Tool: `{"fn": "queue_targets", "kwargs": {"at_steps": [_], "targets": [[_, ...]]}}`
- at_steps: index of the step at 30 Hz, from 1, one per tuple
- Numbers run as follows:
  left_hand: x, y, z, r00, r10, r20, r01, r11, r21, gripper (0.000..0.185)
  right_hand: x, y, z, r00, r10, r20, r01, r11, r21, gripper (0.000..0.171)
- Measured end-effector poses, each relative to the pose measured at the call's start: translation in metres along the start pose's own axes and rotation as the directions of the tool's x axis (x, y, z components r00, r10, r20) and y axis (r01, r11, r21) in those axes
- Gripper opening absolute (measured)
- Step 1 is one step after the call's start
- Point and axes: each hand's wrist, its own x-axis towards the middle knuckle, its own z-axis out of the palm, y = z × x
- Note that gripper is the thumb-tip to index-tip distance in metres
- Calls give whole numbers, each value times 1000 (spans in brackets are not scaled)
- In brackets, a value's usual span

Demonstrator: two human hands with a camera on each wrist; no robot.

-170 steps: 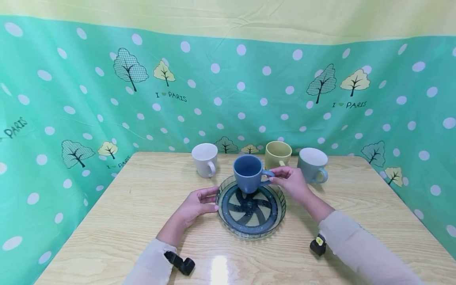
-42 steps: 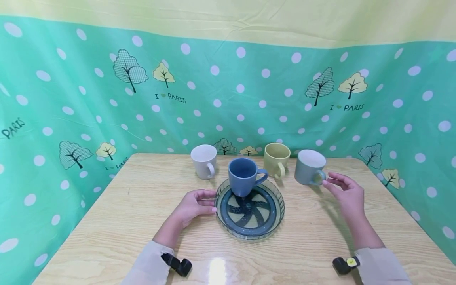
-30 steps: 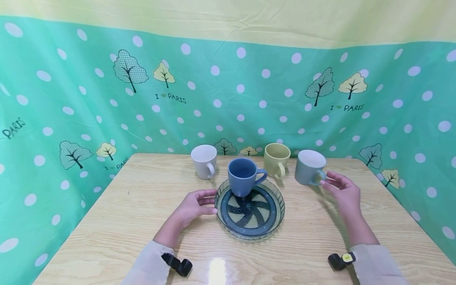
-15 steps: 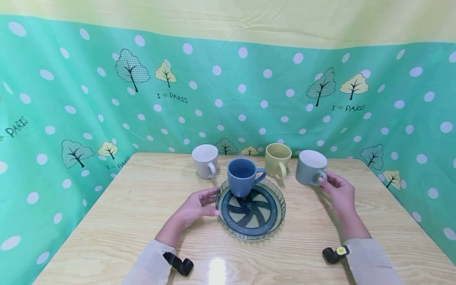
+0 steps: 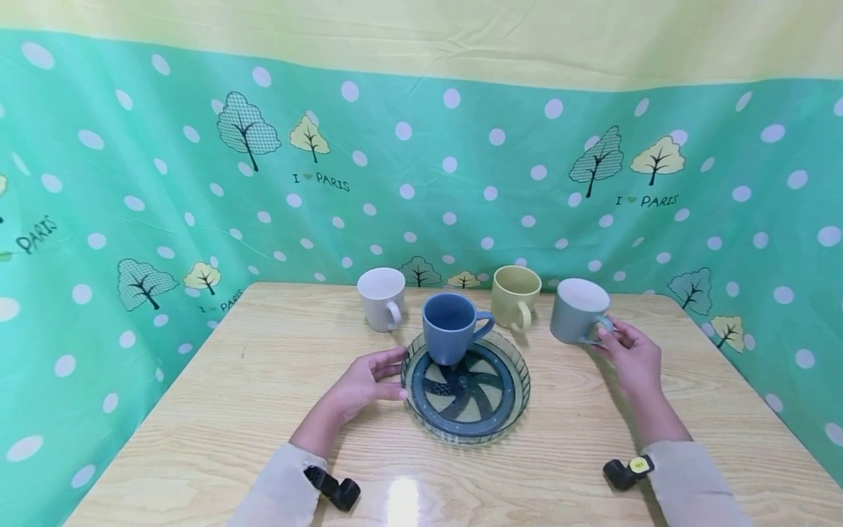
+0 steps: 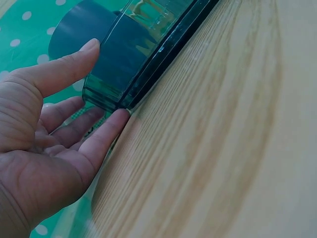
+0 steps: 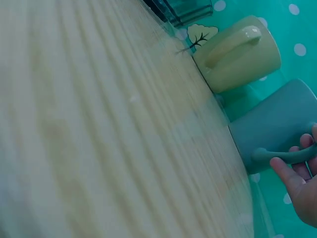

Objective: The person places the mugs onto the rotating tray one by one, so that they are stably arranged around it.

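Head view. We take the glass plate at the table's centre as landmark. A blue mug stands on the plate's far part. Our left hand rests at the plate's left rim, thumb and fingers spread against the edge. To the right of the plate, our right hand pinches the handle of the grey mug, which sits tilted. Behind the plate stand a white mug, to the left, and a yellow mug, to the right.

Left wrist view. The left hand brackets the plate's rim: thumb on the upper edge, fingertips at the base, fingers nearly straight.

Right wrist view. The right hand's fingers curl round the grey mug's handle. The yellow mug lies between it and the plate's edge.
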Motion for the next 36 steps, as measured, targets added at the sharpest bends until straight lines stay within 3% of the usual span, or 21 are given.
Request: {"fn": "queue_targets", "kwargs": {"at_steps": [4, 18, 27, 36], "targets": [[1, -1, 0, 1000, -1, 2, 1, 1000, -2, 83, 3, 1, -2, 1000, 2, -31, -1, 999, 35, 51], [2, -2, -1, 1000, 4, 5, -4, 1000, 4, 83, 10, 2, 2, 980, -23, -198, 23, 1000, -5, 43], [1, -3, -2, 1000, 1, -1, -1, 1000, 16, 83, 8, -1, 2, 977, -18, -211, 23, 999, 22, 46], [1, -2, -1, 1000, 10, 3, -10, 1000, 26, 82, 0, -8, -2, 979, 51, -197, -40, 997, 60, 48]]}}
